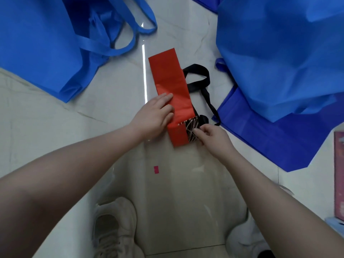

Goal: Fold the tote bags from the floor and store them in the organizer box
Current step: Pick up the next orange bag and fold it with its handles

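left hand [158, 113] flat on red tote bag [171, 84], right hand [210, 134] pinching its edge

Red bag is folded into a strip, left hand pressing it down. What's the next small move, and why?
Probably tuck the black straps in against the strip, then fold it up from the near end. The red bag lies flat under the left hand, the right hand pinches its patterned near corner, and the straps trail loose on the floor.

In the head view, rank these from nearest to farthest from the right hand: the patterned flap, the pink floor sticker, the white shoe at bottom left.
From the right hand:
1. Patterned flap, pinched in its fingers at the red bag's near end.
2. Pink floor sticker, on the tile below and left of the hand.
3. White shoe, at the bottom left.
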Tool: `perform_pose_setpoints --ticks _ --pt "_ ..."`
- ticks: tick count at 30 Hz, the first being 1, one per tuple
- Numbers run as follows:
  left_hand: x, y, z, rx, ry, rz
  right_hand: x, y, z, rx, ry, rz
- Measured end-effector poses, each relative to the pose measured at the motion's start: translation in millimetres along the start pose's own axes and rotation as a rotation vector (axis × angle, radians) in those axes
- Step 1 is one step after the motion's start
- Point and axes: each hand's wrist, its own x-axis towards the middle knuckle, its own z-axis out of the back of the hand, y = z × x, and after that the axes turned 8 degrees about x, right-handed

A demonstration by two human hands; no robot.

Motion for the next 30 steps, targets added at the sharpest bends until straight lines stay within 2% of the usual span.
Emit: perform_pose_setpoints --ticks 2,5,9,11,13,14,16,18,20,23,25,27,28,30 --pt "3 -2 6 0.034 -0.014 -0.012 9 4 -6 -0.085 -0.077 -0.018" --pt "5 -8 9 0.108 0.023 -0.03 15 7 -13 -0.075 -0.111 -0.108" --pt "-4 -9 5 0.177 0.098 -0.172 3 5 -27 0.069 -0.046 -0.266" --pt "-12 -10 4 0.188 0.175 -0.253 -9 0 -38 0.044 0.014 -0.333" --pt "-21 -10 1 0.2 0.211 -0.3 -17 -1 -43 -0.102 0.098 -0.357" --pt "-24 -9 -1 0.213 0.212 -0.312 -19 3 -42 -0.248 0.105 -0.319" --pt "-29 -10 -3 0.222 0.235 -0.304 -20 17 -34 -0.51 -0.015 -0.123" --pt "-29 -11 -1 0.23 0.286 -0.271 -14 29 -22 -0.454 -0.156 0.165" --pt "-27 -13 1 0.275 0.272 -0.259 -6 38 -11 -0.371 -0.184 0.447" --pt "-24 -17 5 0.296 0.281 -0.302 16 43 -4 -0.623 -0.135 0.752" --pt "-21 -17 3 0.32 0.216 -0.313 30 48 -4 -0.796 -0.035 0.71" --pt "-21 -18 0 0.352 0.182 -0.282 43 49 0 -0.897 0.008 0.571" --pt "-22 -19 -2 0.356 0.188 -0.245 49 49 3 -0.886 0.0 0.512" --pt "-24 -20 -5 0.339 0.171 -0.154 57 52 7 -0.698 -0.026 0.427"
